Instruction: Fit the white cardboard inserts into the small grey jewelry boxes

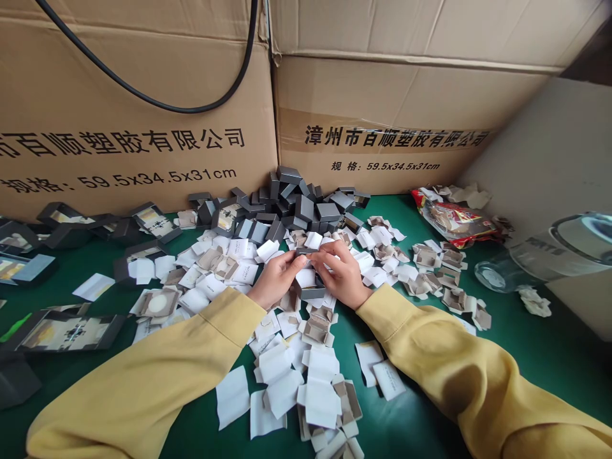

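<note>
Pinching small grey piece (306,251) between fingers of left hand (276,277) and right hand (340,274), above paper-strewn green table (526,357).

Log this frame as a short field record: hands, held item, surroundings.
left hand: pinching one end of a small grey piece
right hand: pinching the other end
below hands: open grey box
surface: green table
scattered: white cards, cardboard inserts
behind: grey box pile, cartons
right: glass jar

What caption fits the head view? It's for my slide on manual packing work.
Left hand and right hand hold a small grey box above scattered white paper slips.
</note>
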`<state>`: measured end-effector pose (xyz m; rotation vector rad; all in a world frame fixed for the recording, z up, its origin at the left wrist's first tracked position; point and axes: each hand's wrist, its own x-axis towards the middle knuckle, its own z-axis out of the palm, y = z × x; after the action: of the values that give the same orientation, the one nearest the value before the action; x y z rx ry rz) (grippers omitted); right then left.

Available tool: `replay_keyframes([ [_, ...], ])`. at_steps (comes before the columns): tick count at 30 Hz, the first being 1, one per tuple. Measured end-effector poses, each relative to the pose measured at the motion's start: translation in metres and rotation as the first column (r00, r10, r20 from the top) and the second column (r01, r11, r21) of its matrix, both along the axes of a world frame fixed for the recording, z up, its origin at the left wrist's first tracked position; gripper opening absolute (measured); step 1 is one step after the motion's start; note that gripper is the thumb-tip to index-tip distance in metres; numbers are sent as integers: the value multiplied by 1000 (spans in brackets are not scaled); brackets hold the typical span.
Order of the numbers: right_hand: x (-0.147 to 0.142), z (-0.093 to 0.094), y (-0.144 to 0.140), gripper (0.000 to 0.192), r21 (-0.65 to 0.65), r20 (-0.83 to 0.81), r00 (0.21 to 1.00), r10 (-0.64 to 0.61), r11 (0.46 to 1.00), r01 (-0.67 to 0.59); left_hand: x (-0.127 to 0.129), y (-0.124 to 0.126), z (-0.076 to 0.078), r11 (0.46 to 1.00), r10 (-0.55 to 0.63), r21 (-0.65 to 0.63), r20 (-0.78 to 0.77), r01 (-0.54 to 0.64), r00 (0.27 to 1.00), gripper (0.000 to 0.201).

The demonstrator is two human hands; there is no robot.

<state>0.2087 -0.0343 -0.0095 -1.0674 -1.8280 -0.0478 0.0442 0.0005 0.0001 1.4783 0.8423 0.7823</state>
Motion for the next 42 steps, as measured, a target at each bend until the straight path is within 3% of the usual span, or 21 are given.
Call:
replay_keyframes([
  [10, 2, 5, 0, 9, -1, -4, 1000, 24, 1000, -24, 0, -1, 1, 996, -89, -2, 86, 89, 992, 45],
  [17, 5, 7, 3, 11, -51, -25, 997, 68, 996, -69, 1, -3, 0, 969, 21, -245, 87, 1, 996, 47],
  [20, 4, 7, 2, 10, -33, -46, 996, 70, 997, -72, 1, -3, 0, 957, 53, -291, 114, -17, 992, 42],
  [27, 2, 8, -1, 10, -9, -104, 991, 83, 996, -84, 0, -1, -3, 949, 39, -314, 149, 10, 988, 37],
  [38, 3, 11, 0, 12, -50, -68, 993, 98, 994, -101, 0, -1, -3, 958, 25, -287, 147, 18, 989, 38],
  [42, 3, 10, 0, 12, -22, -54, 998, 42, 999, -44, -1, 1, -5, 973, 27, -229, 109, -2, 994, 41],
])
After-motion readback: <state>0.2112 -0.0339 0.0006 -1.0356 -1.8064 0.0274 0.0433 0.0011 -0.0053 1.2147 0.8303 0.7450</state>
